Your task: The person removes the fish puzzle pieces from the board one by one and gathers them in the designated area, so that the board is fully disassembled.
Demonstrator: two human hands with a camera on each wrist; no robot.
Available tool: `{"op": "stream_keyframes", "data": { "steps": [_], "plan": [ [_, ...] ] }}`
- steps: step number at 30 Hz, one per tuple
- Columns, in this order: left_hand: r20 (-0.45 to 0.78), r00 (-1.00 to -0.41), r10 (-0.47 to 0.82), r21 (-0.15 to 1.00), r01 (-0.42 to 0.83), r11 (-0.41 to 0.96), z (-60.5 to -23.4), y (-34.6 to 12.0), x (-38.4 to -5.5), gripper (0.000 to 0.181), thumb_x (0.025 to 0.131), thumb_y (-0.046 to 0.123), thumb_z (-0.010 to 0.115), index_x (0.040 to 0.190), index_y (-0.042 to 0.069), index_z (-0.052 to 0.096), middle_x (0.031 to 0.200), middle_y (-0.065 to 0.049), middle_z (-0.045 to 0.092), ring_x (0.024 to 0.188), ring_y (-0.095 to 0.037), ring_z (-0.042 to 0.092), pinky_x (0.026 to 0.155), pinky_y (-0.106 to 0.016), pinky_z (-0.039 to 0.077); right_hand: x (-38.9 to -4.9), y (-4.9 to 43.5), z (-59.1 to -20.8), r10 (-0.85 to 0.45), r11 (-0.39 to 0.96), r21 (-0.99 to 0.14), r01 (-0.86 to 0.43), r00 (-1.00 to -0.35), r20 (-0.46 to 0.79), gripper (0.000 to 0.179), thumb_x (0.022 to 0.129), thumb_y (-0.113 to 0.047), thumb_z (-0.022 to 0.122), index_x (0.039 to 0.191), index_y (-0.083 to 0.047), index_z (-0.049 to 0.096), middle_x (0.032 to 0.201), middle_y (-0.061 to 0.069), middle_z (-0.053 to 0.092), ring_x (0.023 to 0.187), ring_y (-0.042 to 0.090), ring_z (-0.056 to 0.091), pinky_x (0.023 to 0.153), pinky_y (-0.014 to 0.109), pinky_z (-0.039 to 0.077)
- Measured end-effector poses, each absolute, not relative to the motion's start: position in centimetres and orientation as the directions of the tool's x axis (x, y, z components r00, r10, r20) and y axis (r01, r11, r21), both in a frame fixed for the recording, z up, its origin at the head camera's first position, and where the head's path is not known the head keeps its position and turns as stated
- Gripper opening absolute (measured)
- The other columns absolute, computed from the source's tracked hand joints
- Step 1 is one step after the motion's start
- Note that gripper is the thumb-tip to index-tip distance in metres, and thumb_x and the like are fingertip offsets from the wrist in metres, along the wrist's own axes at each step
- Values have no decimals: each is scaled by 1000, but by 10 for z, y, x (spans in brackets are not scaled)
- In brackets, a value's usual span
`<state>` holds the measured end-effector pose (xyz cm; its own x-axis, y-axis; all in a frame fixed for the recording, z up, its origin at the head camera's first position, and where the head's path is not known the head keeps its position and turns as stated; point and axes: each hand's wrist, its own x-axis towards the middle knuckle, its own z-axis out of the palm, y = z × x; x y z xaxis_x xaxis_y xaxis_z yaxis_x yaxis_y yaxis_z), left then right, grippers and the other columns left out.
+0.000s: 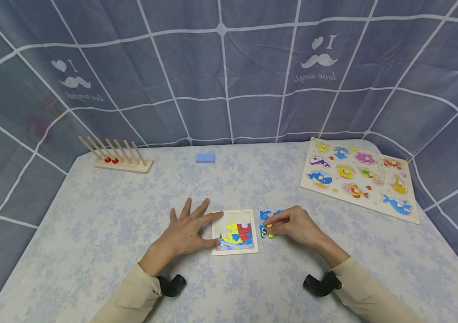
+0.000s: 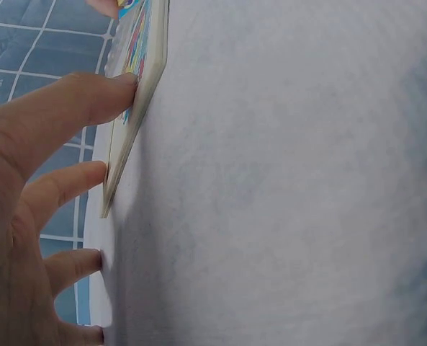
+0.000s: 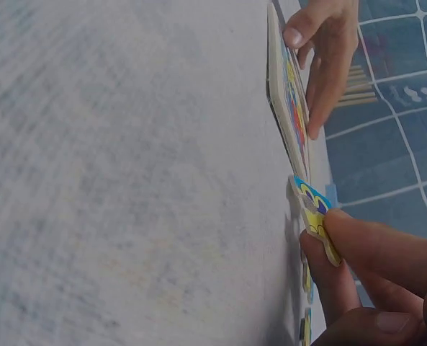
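Note:
A square wooden jigsaw tray (image 1: 235,253) lies on the table, its lower and right parts filled with yellow, red and blue pieces. My left hand (image 1: 183,234) spreads over its left side, thumb on the lower left and index fingertip at the top rim. The other left fingers reach straight past the tray onto the tabletop. To the right of the tray, my right hand (image 1: 300,226) pinches a blue and yellow puzzle piece (image 3: 314,210) between thumb and fingers, tilted in the right wrist view. Loose puzzle pieces (image 1: 265,215) lie beside that hand, partly hidden beneath it.
A sea-animal peg puzzle board (image 1: 360,177) lies at the right rear. At the left rear stands a wooden peg rack (image 1: 126,166) with red beads (image 1: 112,160). A small blue block (image 1: 205,158) sits near the back edge, before a grey checked curtain (image 1: 196,67).

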<state>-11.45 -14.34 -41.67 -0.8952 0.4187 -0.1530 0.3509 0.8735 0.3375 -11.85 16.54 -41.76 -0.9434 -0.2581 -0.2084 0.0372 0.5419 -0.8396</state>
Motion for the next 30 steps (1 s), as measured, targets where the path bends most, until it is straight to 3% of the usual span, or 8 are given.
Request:
{"op": "stream_keyframes", "data": {
  "steps": [5, 14, 30],
  "plan": [
    [-153, -894, 421, 343, 352, 871, -418, -143, -114, 71, 81, 59, 71, 145, 38, 49, 162, -8, 23, 145, -51, 6, 100, -81, 8, -116, 162, -418, -237, 584, -812, 4, -956, -175, 10, 79, -14, 81, 89, -13, 81, 84, -3, 74, 75, 11, 64, 63, 27, 47],
    [-147, -894, 423, 342, 355, 870, -419, -143, -114, 70, 82, 59, 70, 145, 38, 49, 162, -8, 23, 145, -51, 6, 100, -81, 8, -109, 152, -409, -115, 775, -632, -12, -986, -123, 12, 74, -22, 84, 80, -21, 73, 68, -10, 62, 65, 10, 55, 57, 31, 41],
    [-148, -894, 422, 340, 355, 871, -418, -144, -114, 70, 82, 58, 71, 145, 38, 49, 162, -8, 22, 145, -51, 6, 100, -81, 8, -105, 146, -405, -73, 864, -504, -9, -991, -108, 16, 73, -26, 85, 73, -22, 69, 62, -12, 57, 60, 8, 52, 51, 31, 38]
  ]
}}
